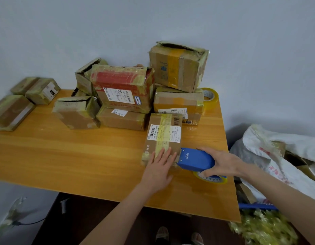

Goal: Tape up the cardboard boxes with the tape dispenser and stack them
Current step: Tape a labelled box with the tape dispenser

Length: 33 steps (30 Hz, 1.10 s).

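Observation:
A small cardboard box with white labels and a yellowish tape strip along its top lies on the wooden table. My left hand presses flat on the box's near end, fingers straight. My right hand grips the blue tape dispenser, whose front touches the box's near right corner. The dispenser's tape roll shows below my fingers.
Several taped boxes are piled at the back of the table, one large box on top at the right. A spare tape roll stands behind them. More boxes sit at the far left. White bags lie right of the table.

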Available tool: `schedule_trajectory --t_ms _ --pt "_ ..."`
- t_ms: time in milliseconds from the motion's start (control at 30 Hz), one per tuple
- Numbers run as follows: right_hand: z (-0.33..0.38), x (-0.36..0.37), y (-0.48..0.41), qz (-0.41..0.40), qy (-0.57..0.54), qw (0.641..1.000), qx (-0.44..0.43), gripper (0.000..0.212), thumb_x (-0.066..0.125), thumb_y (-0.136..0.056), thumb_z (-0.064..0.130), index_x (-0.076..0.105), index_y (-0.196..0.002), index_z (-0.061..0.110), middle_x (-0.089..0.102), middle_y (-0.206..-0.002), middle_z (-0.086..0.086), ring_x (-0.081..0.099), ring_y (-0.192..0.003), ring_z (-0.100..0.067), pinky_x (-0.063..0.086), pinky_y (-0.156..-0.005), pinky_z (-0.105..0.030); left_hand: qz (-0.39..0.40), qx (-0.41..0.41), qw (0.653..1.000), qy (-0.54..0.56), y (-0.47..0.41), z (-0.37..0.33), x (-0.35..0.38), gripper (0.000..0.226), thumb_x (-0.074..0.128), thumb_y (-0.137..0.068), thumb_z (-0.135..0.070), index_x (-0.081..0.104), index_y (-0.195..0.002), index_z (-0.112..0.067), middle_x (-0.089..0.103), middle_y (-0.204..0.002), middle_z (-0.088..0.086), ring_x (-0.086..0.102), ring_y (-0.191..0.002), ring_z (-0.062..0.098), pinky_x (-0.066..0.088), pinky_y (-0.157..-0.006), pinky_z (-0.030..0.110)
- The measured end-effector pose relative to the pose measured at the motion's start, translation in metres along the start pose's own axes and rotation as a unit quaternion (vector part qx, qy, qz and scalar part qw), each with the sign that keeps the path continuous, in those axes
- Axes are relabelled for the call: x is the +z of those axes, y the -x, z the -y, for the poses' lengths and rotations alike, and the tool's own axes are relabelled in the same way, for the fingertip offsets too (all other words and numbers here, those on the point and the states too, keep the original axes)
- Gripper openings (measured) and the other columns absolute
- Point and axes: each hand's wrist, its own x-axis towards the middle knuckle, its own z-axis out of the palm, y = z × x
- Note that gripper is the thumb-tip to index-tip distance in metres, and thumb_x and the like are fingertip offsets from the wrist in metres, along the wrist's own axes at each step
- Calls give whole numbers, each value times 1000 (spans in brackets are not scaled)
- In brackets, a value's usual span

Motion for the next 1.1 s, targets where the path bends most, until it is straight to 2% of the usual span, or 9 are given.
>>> schedule_trajectory --t_ms 133,300,400,533,700,833,967,1033,1100 --pt "-5 -1 7 -21 6 1000 -15 84 73 -77 46 24 -146 42 54 -120 11 54 -102 -13 48 -81 -28 28 -8 999 -41 2 3 6 93 51 -94 -43 -29 -140 -30 -27 -156 -2 -22 -144 19 -13 -118 44" --pt "-25 -6 15 -4 -15 1000 -2 89 74 -74 44 21 -146 47 55 -118 11 57 -100 -13 52 -86 -35 39 -7 998 -44 0 3 5 95 53 -92 -41 -27 -142 -30 -26 -156 -3 -21 -145 18 -13 -118 42" --pt "-39 -12 21 15 -24 1000 7 86 74 -72 42 23 -140 52 58 -114 11 59 -95 -10 52 -85 -35 40 -7 998 -43 -1 3 6 94 53 -92 -41 -22 -147 -29 -24 -158 -3 -20 -146 18 -11 -119 43" --pt "-29 -12 19 36 60 997 19 85 69 -77 41 19 -146 47 55 -105 13 57 -92 -11 51 -78 -28 39 -5 998 -41 -1 4 7 93 52 -92 -40 -20 -149 -28 -24 -157 -3 -20 -146 17 -9 -120 43" --pt "-5 -13 -3 94 106 989 44 84 66 -79 42 18 -148 45 52 -105 10 54 -99 -17 52 -89 -37 35 -4 999 -40 -1 4 7 95 54 -91 -39 -25 -144 -30 -26 -156 -4 -21 -145 17 -11 -119 42" --pt "5 -11 -20 119 99 987 46 87 70 -76 45 20 -148 43 51 -110 9 52 -102 -17 51 -90 -37 34 -5 998 -43 -2 4 8 96 54 -92 -39 -26 -143 -30 -26 -156 -4 -21 -145 18 -13 -118 42" --pt "13 -22 -25 132 85 986 53 86 69 -74 42 25 -148 41 51 -102 11 53 -97 -16 51 -85 -32 39 -8 998 -47 -2 4 8 98 55 -91 -40 -26 -144 -30 -28 -155 -3 -22 -145 17 -11 -119 43" --pt "19 -23 -25 129 87 986 58 74 68 -72 43 38 -140 38 52 -89 12 54 -87 -16 50 -75 -30 38 -9 998 -48 -1 4 8 98 55 -91 -40 -24 -146 -29 -28 -156 -3 -21 -145 18 -9 -119 44" --pt "23 -21 -23 114 143 981 66 55 66 -72 45 49 -123 33 54 -80 10 53 -76 -15 45 -62 -27 39 -6 998 -49 -1 3 7 97 55 -91 -40 -24 -146 -29 -28 -156 -2 -21 -145 19 -9 -119 44"
